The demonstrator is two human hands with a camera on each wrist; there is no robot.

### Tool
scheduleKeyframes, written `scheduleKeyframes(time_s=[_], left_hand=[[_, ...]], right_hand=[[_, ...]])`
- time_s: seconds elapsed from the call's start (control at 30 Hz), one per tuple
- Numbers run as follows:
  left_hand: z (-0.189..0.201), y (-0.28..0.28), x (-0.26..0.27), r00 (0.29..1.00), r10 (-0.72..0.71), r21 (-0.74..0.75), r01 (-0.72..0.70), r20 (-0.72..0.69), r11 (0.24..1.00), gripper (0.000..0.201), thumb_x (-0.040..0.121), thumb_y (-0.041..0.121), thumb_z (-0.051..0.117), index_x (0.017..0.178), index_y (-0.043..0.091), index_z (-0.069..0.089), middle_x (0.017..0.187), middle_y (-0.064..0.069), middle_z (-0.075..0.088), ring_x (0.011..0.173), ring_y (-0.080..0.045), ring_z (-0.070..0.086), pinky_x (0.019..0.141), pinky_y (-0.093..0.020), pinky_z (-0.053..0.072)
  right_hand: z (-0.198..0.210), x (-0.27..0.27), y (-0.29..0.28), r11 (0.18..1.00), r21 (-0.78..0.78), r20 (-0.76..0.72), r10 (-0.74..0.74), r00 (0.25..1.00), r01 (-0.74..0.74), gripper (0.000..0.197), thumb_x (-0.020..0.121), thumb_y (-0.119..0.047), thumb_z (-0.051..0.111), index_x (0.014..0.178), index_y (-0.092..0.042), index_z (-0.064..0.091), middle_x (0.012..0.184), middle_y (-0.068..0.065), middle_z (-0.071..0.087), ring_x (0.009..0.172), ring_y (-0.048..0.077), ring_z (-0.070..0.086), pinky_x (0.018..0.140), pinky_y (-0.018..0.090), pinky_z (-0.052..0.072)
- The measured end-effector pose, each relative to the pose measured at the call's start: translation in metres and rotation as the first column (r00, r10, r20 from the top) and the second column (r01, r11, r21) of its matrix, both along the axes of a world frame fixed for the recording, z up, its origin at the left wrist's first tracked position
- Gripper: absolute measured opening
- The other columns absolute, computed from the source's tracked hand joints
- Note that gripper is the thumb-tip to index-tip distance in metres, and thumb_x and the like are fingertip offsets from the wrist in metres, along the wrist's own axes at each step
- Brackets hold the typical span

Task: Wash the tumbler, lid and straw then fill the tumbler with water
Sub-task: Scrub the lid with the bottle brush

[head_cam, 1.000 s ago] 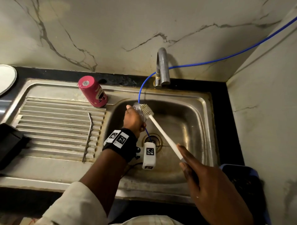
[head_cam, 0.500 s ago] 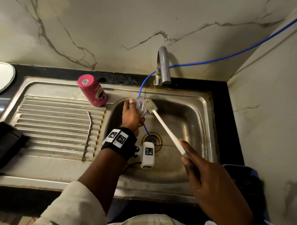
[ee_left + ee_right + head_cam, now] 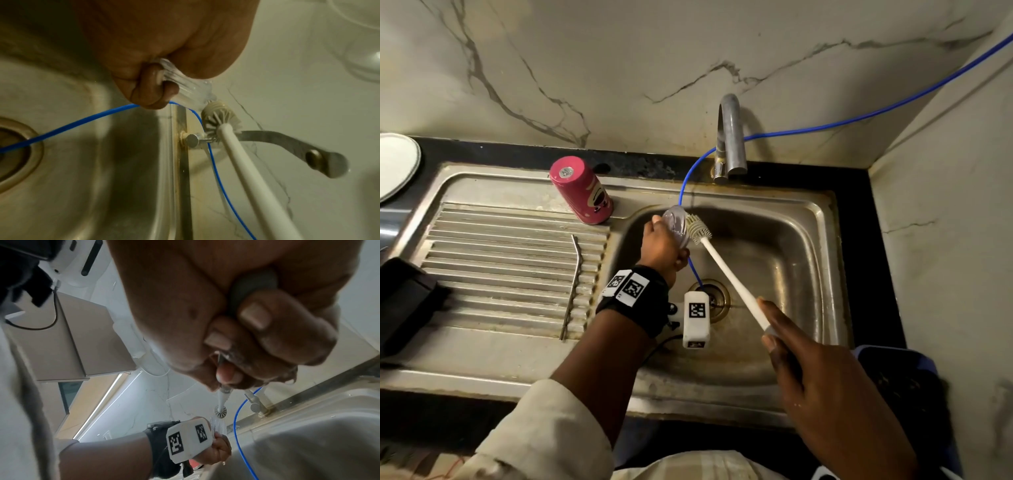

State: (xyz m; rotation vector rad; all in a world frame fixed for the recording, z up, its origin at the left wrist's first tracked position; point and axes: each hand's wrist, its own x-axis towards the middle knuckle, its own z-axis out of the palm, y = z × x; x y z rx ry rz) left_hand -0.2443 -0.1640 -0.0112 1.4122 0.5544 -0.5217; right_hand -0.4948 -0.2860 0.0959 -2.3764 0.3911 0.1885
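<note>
The left hand [image 3: 661, 245] was up over the back left corner of the stainless steel sink basin [image 3: 801, 260], fingers curled round the rim of the clear round plastic lid [image 3: 675, 224], holding it on edge. The right hand [image 3: 825, 387] was nearer the front edge of the basin, wrapped tight around the grey grip of the long white bottle brush [image 3: 726, 270]. The brush's bristle head sat right against the face of the lid; the left wrist view showed the two touching.

The pink cylindrical tumbler [image 3: 582, 190] stood upside down at the back of the ribbed steel draining board [image 3: 500, 267], just beside the basin's back left corner. The bent metal straw [image 3: 571, 284] lay flat on the ridges, towards the basin side of the board.

A thin blue hose [image 3: 859, 118] ran down from the wall, past the curved steel tap [image 3: 731, 137] and into the drain. A white plate [image 3: 395, 164] peeked in at the far left on the black tabletop [image 3: 517, 154], and a blue bin [image 3: 904, 387] sat at the front right.
</note>
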Motion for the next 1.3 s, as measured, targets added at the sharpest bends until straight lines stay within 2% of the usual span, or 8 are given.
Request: scheduleKeyframes(time_s=[0.1, 0.23, 0.5, 0.67, 0.8, 1.07, 1.2, 1.3], left_hand=[[0.000, 0.000, -0.004, 0.996, -0.085, 0.021, 0.084, 0.036, 0.996, 0.036, 0.112, 0.050, 0.029, 0.122, 0.022, 0.050, 0.088, -0.008, 0.063, 0.049, -0.012, 0.051, 0.045, -0.023, 0.041], [0.002, -0.009, -0.015, 0.979, -0.180, 0.050, 0.175, 0.099, 0.983, 0.037, 0.112, 0.048, 0.033, 0.124, 0.016, 0.045, 0.094, -0.011, 0.064, 0.046, -0.012, 0.053, 0.045, -0.025, 0.040], [0.009, -0.010, -0.011, 1.000, 0.001, -0.059, 0.000, 0.028, 0.998, 0.031, 0.113, 0.043, 0.030, 0.125, 0.016, 0.040, 0.091, -0.011, 0.059, 0.050, -0.015, 0.052, 0.042, -0.022, 0.041], [0.008, -0.014, -0.021, 0.992, -0.121, -0.098, 0.123, 0.023, 0.988, 0.028, 0.112, 0.044, 0.035, 0.130, 0.024, 0.043, 0.102, -0.010, 0.061, 0.054, -0.013, 0.052, 0.045, -0.023, 0.041], [0.016, -0.010, -0.023, 0.971, -0.238, -0.193, 0.237, 0.023, 0.952, 0.038, 0.104, 0.045, 0.057, 0.138, 0.033, 0.044, 0.123, -0.012, 0.059, 0.069, -0.015, 0.052, 0.055, -0.026, 0.045], [0.013, -0.013, -0.010, 0.993, 0.073, -0.375, -0.102, -0.092, 0.921, 0.047, 0.105, 0.033, 0.062, 0.144, 0.019, 0.041, 0.118, -0.011, 0.060, 0.072, -0.015, 0.055, 0.056, -0.024, 0.047], [0.012, -0.011, -0.018, 0.995, -0.048, -0.364, 0.013, -0.087, 0.931, 0.036, 0.105, 0.038, 0.060, 0.130, 0.020, 0.041, 0.110, -0.012, 0.059, 0.062, -0.015, 0.055, 0.054, -0.025, 0.047], [0.012, -0.006, -0.020, 0.987, -0.137, -0.337, 0.103, -0.078, 0.936, 0.041, 0.104, 0.040, 0.060, 0.134, 0.018, 0.043, 0.117, -0.016, 0.063, 0.074, -0.022, 0.064, 0.059, -0.027, 0.053]], right_hand=[[-0.002, 0.001, -0.004, 0.999, -0.001, 0.005, -0.050, 0.999, 0.050, 0.055, 0.098, -0.058, 0.039, 0.152, -0.063, 0.032, 0.063, -0.026, 0.064, 0.061, -0.005, 0.064, 0.054, 0.012, 0.047], [-0.009, 0.013, -0.013, 0.995, -0.030, 0.002, -0.096, 0.995, 0.096, 0.054, 0.101, -0.054, 0.039, 0.154, -0.057, 0.034, 0.068, -0.003, 0.069, 0.059, 0.011, 0.067, 0.061, 0.037, 0.059], [0.003, 0.000, -0.004, 0.997, -0.031, -0.008, -0.073, 0.997, 0.073, 0.053, 0.101, -0.052, 0.044, 0.151, -0.064, 0.033, 0.054, -0.024, 0.057, 0.054, 0.000, 0.061, 0.051, 0.014, 0.041], [0.001, 0.008, -0.010, 0.992, -0.080, -0.012, -0.102, 0.995, 0.101, 0.052, 0.104, -0.050, 0.042, 0.155, -0.056, 0.033, 0.064, -0.003, 0.068, 0.055, 0.008, 0.065, 0.054, 0.026, 0.054], [-0.002, 0.024, -0.016, 0.982, -0.169, -0.017, -0.085, 0.996, 0.080, 0.053, 0.106, -0.045, 0.043, 0.158, -0.049, 0.034, 0.067, -0.005, 0.067, 0.055, 0.007, 0.060, 0.057, 0.026, 0.052], [0.002, 0.011, -0.006, 0.994, -0.100, -0.024, -0.048, 0.999, 0.046, 0.055, 0.104, -0.052, 0.038, 0.158, -0.055, 0.027, 0.060, -0.002, 0.063, 0.051, 0.008, 0.061, 0.055, 0.031, 0.055], [0.002, 0.006, -0.011, 0.994, -0.093, -0.018, -0.062, 0.998, 0.060, 0.056, 0.101, -0.057, 0.033, 0.157, -0.058, 0.025, 0.068, -0.002, 0.069, 0.056, 0.008, 0.065, 0.059, 0.032, 0.058], [0.000, 0.011, -0.020, 0.994, -0.089, 0.004, -0.068, 0.998, 0.068, 0.056, 0.102, -0.054, 0.037, 0.157, -0.054, 0.029, 0.070, -0.005, 0.071, 0.058, 0.007, 0.067, 0.061, 0.031, 0.059]])
